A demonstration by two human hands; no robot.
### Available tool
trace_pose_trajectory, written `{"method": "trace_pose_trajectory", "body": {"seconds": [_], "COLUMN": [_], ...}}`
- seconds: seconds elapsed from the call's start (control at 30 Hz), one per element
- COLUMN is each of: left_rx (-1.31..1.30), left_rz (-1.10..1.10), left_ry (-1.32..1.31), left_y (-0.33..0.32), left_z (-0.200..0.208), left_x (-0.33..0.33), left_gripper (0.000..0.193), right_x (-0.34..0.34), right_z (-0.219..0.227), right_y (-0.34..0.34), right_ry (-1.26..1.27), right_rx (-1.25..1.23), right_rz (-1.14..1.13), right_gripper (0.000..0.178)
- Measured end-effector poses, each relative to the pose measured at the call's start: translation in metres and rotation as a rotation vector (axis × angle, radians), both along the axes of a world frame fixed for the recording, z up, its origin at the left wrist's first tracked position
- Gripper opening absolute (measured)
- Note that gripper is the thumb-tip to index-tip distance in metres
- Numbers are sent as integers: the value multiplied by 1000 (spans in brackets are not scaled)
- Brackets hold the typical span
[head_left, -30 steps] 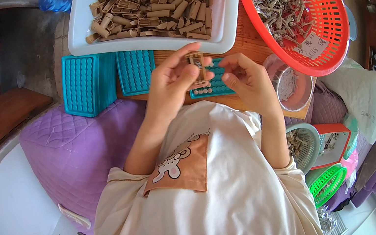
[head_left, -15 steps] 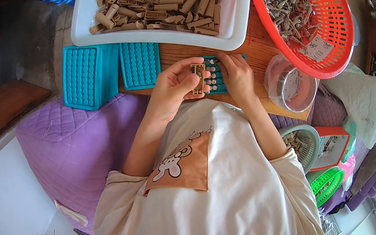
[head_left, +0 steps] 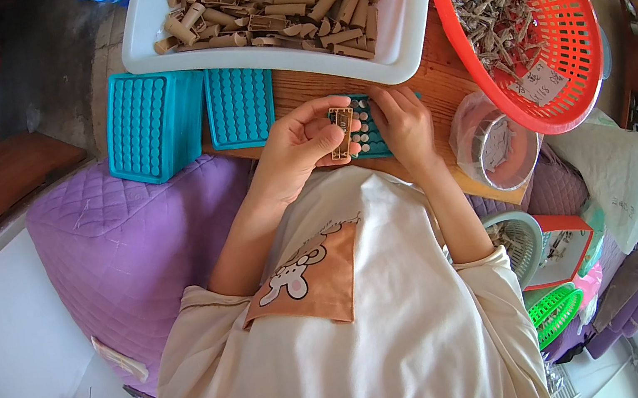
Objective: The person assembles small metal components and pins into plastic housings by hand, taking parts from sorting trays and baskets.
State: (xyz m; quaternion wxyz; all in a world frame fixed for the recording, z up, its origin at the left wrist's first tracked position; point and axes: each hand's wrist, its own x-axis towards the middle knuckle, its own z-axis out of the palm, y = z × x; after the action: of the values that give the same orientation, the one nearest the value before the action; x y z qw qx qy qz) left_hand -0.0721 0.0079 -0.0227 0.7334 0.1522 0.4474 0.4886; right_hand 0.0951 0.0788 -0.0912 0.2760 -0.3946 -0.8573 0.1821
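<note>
Between the thumb and fingers of my left hand is a tan plastic shell piece, its hollow, ribbed side facing up. Small round silvery discs sit in the wells of a teal tray just to its right. Over the right part of that tray rests my right hand, fingers bent down and drawn together. Its fingertips are hidden, so whatever they grip cannot be made out.
Beyond my hands stands a white tub heaped with tan shell pieces. Teal trays are stacked at the left, beside another teal tray. A red basket of small metal parts and a plastic-lined round container stand at the right.
My left hand still holds the tan shell piece in nearly the same place. The right hand has shifted very slightly over the tray, its forearm swinging a little to the right.
</note>
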Motion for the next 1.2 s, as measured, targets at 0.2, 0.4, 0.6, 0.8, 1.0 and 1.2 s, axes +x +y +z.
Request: {"method": "trace_pose_trajectory", "body": {"seconds": [0.2,0.4,0.6,0.8,1.0,1.2], "left_rx": [11,7,17,143,23,-58], "left_rz": [13,29,17,10,-22,-28], "left_ry": [6,-6,15,-12,80,-3], "left_y": [0,0,-1,0,2,1], "left_z": [-3,-1,0,3,7,9], "left_x": [-1,-2,1,9,15,13], "left_gripper": [35,35,35,35,31,25], "right_x": [2,5,-10,-25,-17,-10], "right_z": [-4,-6,54,71,67,64], "right_y": [-2,-3,-13,-35,-33,-31], "right_ry": [39,93,588,795,529,892], "right_rx": [6,-33,-533,-335,-260,-762], "right_rz": [14,-101,-406,-214,-43,-179], "right_gripper": [21,19,13,19,20,19]}}
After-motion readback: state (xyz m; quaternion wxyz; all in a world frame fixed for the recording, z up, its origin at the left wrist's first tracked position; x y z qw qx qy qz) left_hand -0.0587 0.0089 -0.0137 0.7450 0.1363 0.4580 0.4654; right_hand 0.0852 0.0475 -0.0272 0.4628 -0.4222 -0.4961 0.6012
